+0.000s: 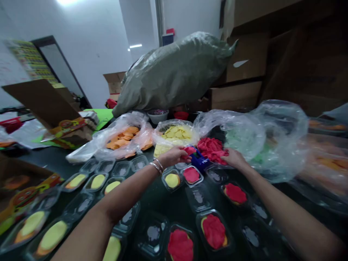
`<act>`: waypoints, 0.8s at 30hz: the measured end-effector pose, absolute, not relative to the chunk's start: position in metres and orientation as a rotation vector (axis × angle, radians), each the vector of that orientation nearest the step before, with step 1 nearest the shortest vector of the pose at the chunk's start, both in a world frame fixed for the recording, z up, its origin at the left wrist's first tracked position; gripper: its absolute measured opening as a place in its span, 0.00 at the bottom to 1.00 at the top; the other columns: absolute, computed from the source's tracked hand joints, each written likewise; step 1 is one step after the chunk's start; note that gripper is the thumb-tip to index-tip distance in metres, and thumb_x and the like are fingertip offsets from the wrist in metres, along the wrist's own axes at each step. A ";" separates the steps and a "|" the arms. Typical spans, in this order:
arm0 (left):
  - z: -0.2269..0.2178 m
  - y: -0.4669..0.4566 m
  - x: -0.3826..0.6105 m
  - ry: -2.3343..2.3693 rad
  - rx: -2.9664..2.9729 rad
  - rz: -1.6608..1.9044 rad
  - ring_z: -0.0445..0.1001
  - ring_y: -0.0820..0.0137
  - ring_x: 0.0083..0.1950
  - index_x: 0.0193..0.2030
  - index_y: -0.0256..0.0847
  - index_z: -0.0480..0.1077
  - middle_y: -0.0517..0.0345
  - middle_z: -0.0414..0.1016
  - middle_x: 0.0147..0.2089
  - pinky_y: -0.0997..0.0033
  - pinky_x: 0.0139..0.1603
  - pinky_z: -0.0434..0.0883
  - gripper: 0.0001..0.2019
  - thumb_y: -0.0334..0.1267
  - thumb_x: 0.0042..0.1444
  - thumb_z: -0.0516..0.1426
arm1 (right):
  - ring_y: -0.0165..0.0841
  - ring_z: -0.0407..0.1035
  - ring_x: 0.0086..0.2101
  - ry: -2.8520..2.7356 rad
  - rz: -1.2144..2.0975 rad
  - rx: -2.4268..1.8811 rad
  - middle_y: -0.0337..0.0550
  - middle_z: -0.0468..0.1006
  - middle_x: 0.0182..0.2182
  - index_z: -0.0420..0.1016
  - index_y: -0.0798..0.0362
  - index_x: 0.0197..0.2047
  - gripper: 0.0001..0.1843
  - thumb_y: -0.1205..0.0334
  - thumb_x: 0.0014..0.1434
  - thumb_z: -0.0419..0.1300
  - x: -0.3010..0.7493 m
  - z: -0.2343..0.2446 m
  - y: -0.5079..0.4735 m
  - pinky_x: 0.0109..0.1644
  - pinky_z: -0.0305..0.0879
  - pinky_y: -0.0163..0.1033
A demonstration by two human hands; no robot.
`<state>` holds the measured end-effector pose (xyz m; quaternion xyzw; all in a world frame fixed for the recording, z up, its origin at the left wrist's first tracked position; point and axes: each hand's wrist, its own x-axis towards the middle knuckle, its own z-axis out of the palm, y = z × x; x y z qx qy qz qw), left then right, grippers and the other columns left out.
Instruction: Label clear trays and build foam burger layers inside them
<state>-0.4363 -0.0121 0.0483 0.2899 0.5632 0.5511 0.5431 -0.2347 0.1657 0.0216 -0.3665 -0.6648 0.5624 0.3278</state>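
Observation:
My left hand (174,156) reaches forward, its fingers pinched on a red piece (189,150) just above a blue holder (200,160). My right hand (233,158) rests at the edge of a pile of red pieces (210,148) in an open clear bag; whether it grips one I cannot tell. Below the hands, several clear plastic trays lie on the dark table. One tray (191,175) holds a red piece, its neighbour (172,180) a yellow one. Nearer trays (214,230) hold red pieces over yellow ones.
Open bags of orange pieces (126,137), yellow pieces (175,133) and green pieces (244,145) stand at the back. A big grey sack (176,72) and cardboard boxes (244,61) rise behind. Trays with yellow pieces (51,237) run along the left. Printed cartons (67,127) lie at far left.

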 end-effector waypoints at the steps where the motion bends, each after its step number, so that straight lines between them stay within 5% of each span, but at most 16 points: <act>1: 0.048 -0.024 -0.438 1.346 0.694 1.297 0.76 0.71 0.34 0.36 0.33 0.69 0.55 0.76 0.32 0.69 0.40 0.75 0.10 0.23 0.46 0.59 | 0.50 0.65 0.52 -1.795 1.453 -0.941 0.52 0.77 0.40 0.70 0.52 0.28 0.13 0.67 0.35 0.65 -0.238 0.024 0.159 0.51 0.65 0.48; 4: 0.045 -0.045 -0.439 1.328 0.722 1.274 0.77 0.68 0.36 0.41 0.33 0.69 0.52 0.76 0.35 0.66 0.39 0.76 0.13 0.26 0.46 0.62 | 0.46 0.66 0.52 -1.960 1.476 -0.802 0.49 0.77 0.44 0.76 0.52 0.33 0.16 0.69 0.36 0.65 -0.256 0.034 0.124 0.54 0.63 0.45; 7: 0.039 -0.050 -0.437 1.347 0.700 1.332 0.77 0.67 0.34 0.41 0.35 0.66 0.55 0.75 0.32 0.63 0.38 0.76 0.14 0.31 0.48 0.64 | 0.39 0.73 0.43 -2.047 1.699 -0.534 0.41 0.80 0.40 0.77 0.51 0.40 0.20 0.67 0.39 0.64 -0.280 0.039 0.080 0.48 0.69 0.42; 10: 0.033 -0.049 -0.435 1.428 0.716 1.392 0.76 0.69 0.30 0.37 0.36 0.64 0.58 0.73 0.29 0.64 0.36 0.76 0.11 0.33 0.51 0.62 | 0.35 0.73 0.36 -1.940 1.814 -0.458 0.39 0.79 0.33 0.74 0.54 0.37 0.18 0.63 0.39 0.66 -0.297 0.037 0.052 0.42 0.70 0.40; 15: 0.029 -0.060 -0.434 1.555 0.834 1.493 0.65 0.80 0.22 0.29 0.34 0.67 0.65 0.67 0.22 0.81 0.25 0.66 0.04 0.28 0.50 0.60 | 0.31 0.70 0.29 -1.876 1.812 -0.561 0.39 0.76 0.31 0.71 0.54 0.37 0.19 0.58 0.40 0.68 -0.301 0.035 0.035 0.32 0.66 0.35; 21: 0.034 -0.077 -0.435 1.639 0.871 1.637 0.67 0.79 0.24 0.32 0.36 0.68 0.64 0.69 0.25 0.81 0.24 0.66 0.02 0.32 0.53 0.58 | 0.34 0.71 0.34 -1.747 1.986 -0.560 0.39 0.76 0.37 0.69 0.50 0.47 0.31 0.58 0.38 0.71 -0.300 0.034 0.023 0.35 0.69 0.37; 24: 0.035 -0.085 -0.432 1.652 0.829 1.716 0.70 0.77 0.25 0.31 0.37 0.65 0.63 0.70 0.27 0.79 0.25 0.70 0.06 0.34 0.52 0.59 | 0.35 0.71 0.32 -1.689 1.860 -0.742 0.40 0.75 0.32 0.69 0.50 0.38 0.22 0.56 0.40 0.69 -0.304 0.025 0.019 0.31 0.68 0.37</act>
